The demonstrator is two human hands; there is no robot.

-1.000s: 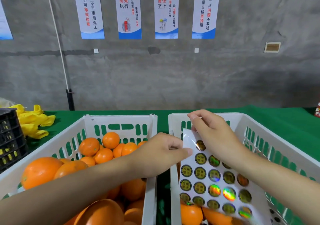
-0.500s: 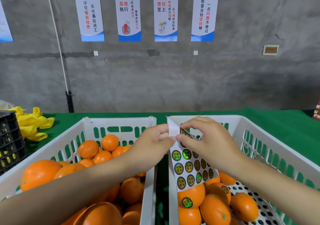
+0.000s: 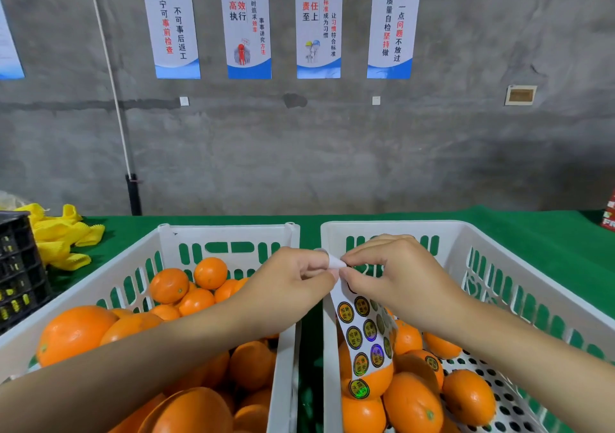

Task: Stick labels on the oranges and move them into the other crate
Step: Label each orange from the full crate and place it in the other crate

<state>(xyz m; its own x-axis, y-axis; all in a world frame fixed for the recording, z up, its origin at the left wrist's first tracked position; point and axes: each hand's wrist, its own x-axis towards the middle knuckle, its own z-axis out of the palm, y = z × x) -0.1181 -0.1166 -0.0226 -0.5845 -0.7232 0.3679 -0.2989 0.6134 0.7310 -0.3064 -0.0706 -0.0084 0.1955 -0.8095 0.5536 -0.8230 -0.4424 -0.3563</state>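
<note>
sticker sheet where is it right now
In the head view the sticker sheet hangs just right of centre, inside the left wall of the right crate, its top pinched between the left hand and right hand, above the oranges.

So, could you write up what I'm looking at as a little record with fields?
Left hand: pinches the top corner of the label sheet
Right hand: pinches the sheet's top edge
Label sheet: hangs over the right crate, with round shiny labels
Left crate: heaped with oranges
Right crate: fewer fruit, at least two labelled oranges
Table: green cloth
</note>
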